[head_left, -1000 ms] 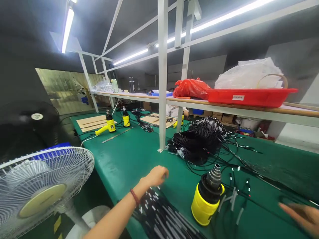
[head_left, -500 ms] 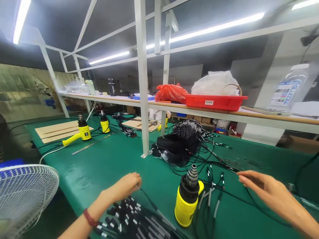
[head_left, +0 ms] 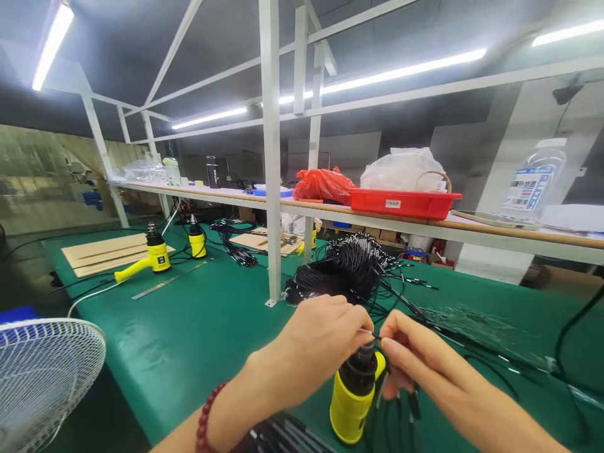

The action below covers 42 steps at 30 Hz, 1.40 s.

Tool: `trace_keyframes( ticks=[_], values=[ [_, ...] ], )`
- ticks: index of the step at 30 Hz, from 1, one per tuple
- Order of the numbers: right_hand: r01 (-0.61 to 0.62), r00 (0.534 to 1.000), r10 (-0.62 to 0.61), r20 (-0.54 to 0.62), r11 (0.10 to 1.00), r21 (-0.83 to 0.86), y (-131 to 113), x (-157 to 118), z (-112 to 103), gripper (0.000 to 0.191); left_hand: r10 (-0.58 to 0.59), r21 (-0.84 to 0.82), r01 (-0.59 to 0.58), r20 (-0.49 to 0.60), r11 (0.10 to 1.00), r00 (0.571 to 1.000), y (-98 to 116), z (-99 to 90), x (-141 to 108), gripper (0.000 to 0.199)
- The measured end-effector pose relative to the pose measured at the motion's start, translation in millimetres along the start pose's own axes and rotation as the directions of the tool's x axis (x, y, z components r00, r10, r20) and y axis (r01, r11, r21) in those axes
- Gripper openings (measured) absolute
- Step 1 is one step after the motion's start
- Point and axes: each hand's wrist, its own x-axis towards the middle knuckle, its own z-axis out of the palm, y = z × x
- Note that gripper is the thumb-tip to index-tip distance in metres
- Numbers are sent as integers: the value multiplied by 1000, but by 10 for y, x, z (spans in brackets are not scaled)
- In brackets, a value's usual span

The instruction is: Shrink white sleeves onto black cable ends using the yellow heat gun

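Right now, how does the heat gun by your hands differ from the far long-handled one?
The near heat gun looks bigger than the far heat gun. The far one's long handle shows; the near one's barely does. Both are yellow and black and stand on the green mat.

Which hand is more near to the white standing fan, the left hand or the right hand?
Left. The left hand is closer, to the right of the white standing fan. The right hand is farther away, on the other side of the left hand.
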Motion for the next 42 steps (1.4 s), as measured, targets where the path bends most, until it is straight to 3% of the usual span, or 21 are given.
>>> trace_keyframes(
  ticks=[3,7,13,16,20,42],
  values=[
    [15,995,-16,-94,1000,-10,127,103,-73,35,-109,2,109,-19,994,994,-49,42,31,18],
    [82,972,-110,-207,987,-139,275,227,-137,35,-233,-46,236,56,971,971,-119,117,32,23],
    [62,968,-119,-219,966,-250,382,361,-144,34,-397,-394,401,96,827,913,-226,380,13,39],
    [50,970,-111,-214,960,-275,418,392,-131,34,-417,-535,404,103,742,903,-262,471,21,40],
    [39,965,-110,-237,957,-286,437,412,-116,33,-453,-586,415,89,696,887,-282,527,45,39],
    [9,961,-102,-255,940,-342,469,459,-122,32,-484,-539,438,64,719,873,-314,628,68,42]
  ],
)
